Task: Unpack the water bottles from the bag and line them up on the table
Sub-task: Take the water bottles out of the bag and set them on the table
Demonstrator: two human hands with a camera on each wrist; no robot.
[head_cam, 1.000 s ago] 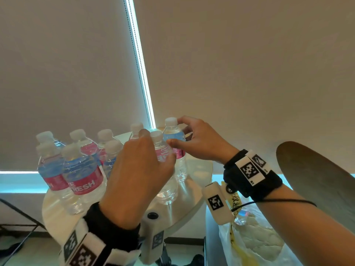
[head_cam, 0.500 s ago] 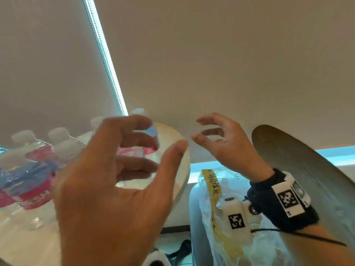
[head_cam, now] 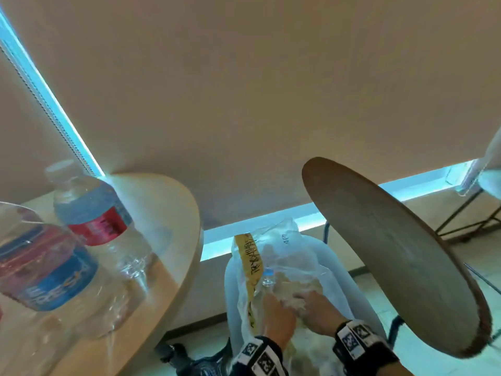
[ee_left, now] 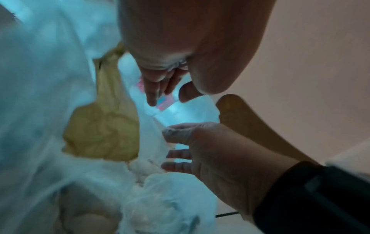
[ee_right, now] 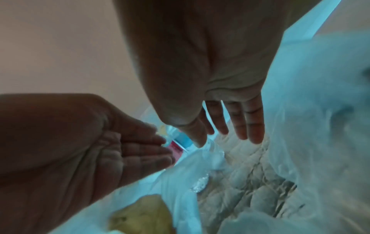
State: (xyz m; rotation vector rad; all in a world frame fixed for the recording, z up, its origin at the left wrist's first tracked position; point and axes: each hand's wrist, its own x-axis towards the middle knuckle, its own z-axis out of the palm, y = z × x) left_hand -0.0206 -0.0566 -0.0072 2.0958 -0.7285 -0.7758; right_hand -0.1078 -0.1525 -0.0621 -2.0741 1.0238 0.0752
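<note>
**Step: reaching into bag for next bottle**

My left hand (head_cam: 278, 318) and right hand (head_cam: 315, 312) enter the clear crinkled plastic bag (head_cam: 273, 240), fingers spread, holding nothing. A capped clear bottle (head_cam: 268, 276) lies just ahead; next, close around it. Unpacked bottles (head_cam: 95, 210) stand on the round pale table (head_cam: 176, 213).

On round table (head_cam: 173, 202): 2 water bottles w/ red-blue labels, one near (head_cam: 48, 270), one behind (head_cam: 92, 210). 1 clear plastic bag (head_cam: 284, 240), 1 bottle (head_cam: 268, 276) visible inside. 2 hands in bag: left (head_cam: 278, 317), right (head_cam: 318, 312). 1 dark round tabletop (head_cam: 393, 253).
</note>
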